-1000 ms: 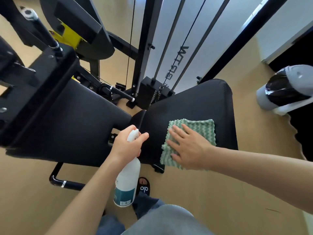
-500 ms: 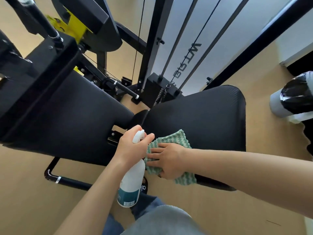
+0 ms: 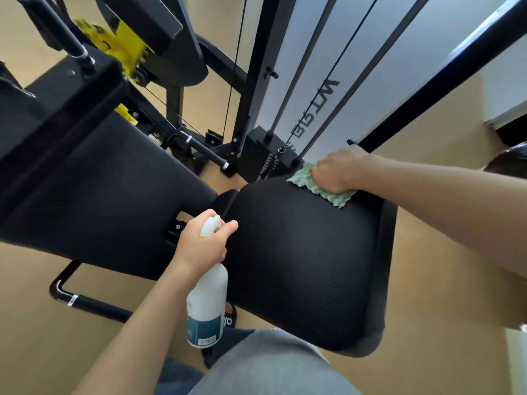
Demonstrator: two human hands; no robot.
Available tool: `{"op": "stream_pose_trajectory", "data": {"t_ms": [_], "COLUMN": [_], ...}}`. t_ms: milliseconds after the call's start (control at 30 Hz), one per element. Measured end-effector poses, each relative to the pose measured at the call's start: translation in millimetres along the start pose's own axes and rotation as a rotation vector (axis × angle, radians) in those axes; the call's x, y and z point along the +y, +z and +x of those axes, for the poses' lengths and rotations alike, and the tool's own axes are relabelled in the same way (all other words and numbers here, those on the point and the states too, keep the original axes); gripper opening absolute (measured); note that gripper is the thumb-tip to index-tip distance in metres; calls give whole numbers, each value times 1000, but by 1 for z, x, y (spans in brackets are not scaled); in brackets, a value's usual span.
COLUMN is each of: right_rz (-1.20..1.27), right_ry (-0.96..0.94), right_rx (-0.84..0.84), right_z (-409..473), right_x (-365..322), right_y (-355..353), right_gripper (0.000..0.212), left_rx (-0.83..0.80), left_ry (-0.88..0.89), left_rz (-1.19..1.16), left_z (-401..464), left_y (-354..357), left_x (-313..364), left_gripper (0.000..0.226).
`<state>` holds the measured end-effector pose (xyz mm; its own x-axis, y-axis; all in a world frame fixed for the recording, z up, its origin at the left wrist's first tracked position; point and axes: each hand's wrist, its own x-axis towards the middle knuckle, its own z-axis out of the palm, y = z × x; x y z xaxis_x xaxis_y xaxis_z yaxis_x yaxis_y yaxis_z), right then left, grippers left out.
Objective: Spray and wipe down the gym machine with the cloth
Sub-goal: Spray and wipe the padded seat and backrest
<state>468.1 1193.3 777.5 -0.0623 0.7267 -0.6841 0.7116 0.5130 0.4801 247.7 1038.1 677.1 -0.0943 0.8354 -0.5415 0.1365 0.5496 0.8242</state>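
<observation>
I see my left hand [image 3: 201,246] curled round the neck of 1 white bottle [image 3: 207,306]; its contents do not show through. My right hand [image 3: 335,172] presses the green cloth [image 3: 336,195] on the seat [image 3: 299,266] at its far edge, fingers bent over it, cloth beneath them.

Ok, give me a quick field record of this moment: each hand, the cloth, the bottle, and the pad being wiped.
left hand: grips spray bottle by its neck, nozzle toward the seat pad
right hand: presses on the cloth
cloth: green, bunched under the hand at the pad's far edge, near the weight stack
seat pad: black, ribbed, mostly uncovered
wetness on pad: cannot tell
</observation>
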Motion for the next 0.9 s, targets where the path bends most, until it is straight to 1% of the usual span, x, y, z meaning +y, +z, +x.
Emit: {"op": "stream_pose_trajectory", "data": {"t_ms": [67,100,167,200,267,433,533,667,800,900], "right_rz": [5,21,17,11,16,-50,-126,-259,-224,-208], "right_ry": [59,92,141,140,103,-31,-100,-181,-189,-113], "right_rx": [96,118,83,53,39,107,136,120,111,170], "right_z": [-15,-24,-48,-63,-93,-134,-127,-101,-97,-128], "right_x": [-2,-3,-13,-25,-58,-146,-191,-235,-232,-202], "right_y": [10,16,26,32,47,72,83,93,87,91], "right_gripper": [44,48,64,69,72,71,71,79,85,80], "left_rx": [-21,-33,-59,-67,-87,-137,-152,-174,-213,-246], "left_ry": [12,22,45,55,79,102,91,94,103,114], "left_rz": [-4,3,34,49,72,115,137,152,186,218], "left_z": [-3,-5,-8,-10,-15,-31,-35,-43,-50,-55], "left_y": [4,5,6,6,3,-15,-29,-46,-55,-53], "left_x": [6,9,15,16,18,11,-2,-23,-35,-36], "left_gripper": [36,37,36,36,36,40,41,40,41,38]}}
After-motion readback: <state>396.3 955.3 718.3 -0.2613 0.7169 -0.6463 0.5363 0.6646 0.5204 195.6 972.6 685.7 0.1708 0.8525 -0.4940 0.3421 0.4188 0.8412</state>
